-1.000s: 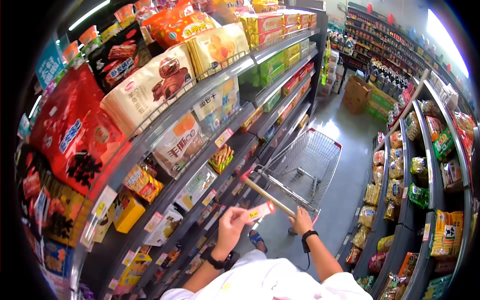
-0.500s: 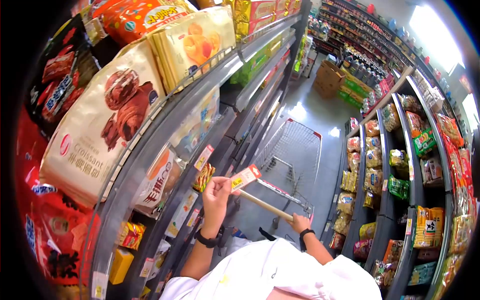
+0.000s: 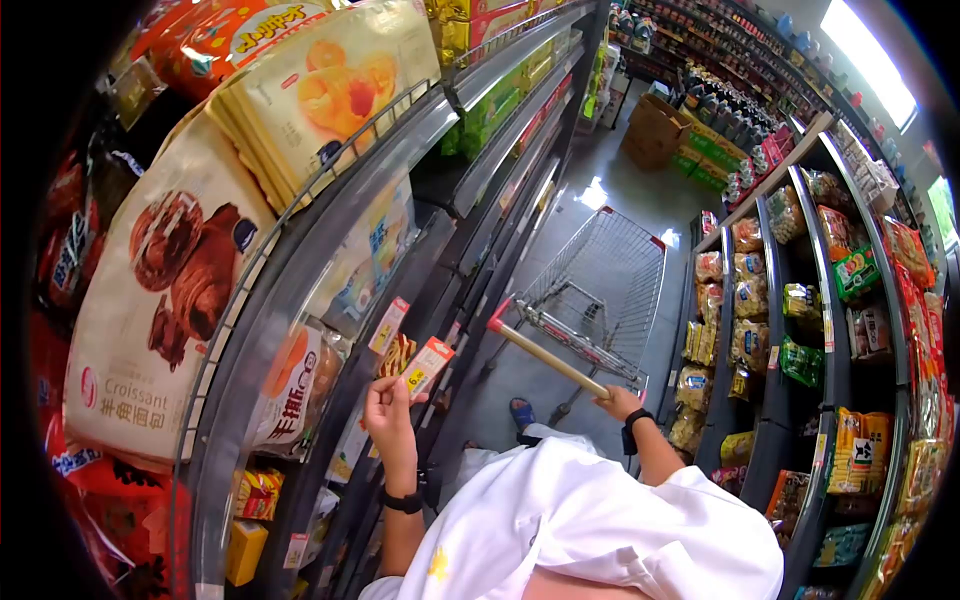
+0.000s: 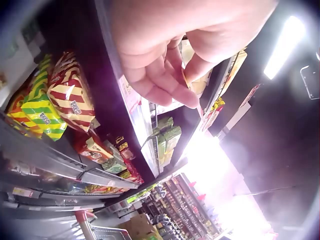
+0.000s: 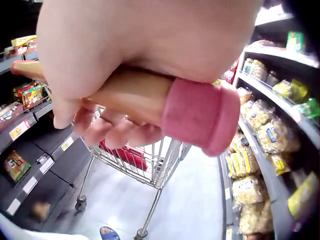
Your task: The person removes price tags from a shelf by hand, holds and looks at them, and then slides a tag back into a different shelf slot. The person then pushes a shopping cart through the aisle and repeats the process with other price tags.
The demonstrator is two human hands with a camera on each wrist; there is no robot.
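My left hand (image 3: 393, 418) pinches a red-and-white price tag (image 3: 428, 367) with a yellow patch, held up beside the left shelf. In the left wrist view the thumb and fingers close on the tag's thin edge. My right hand (image 3: 622, 402) grips the right end of the shopping cart's tan handle (image 3: 550, 358). The right wrist view shows the fingers curled under that handle, next to its pink end cap (image 5: 200, 112). Ahead of the handle stands the wire shopping cart (image 3: 655, 270), with no goods visible in its basket.
Left shelves carry large croissant bags (image 3: 170, 290), a white bread pack (image 3: 300, 385) and other snacks behind a wire rail. Another price tag (image 3: 388, 326) hangs on the shelf edge. Bagged goods (image 3: 860, 450) line the right shelves. Up the aisle stands a cardboard box (image 3: 655, 132).
My left hand, still pinching the price tag, has moved left and closer to the shelf. The view has shifted toward the left shelf. My right hand keeps its grip on the cart handle.
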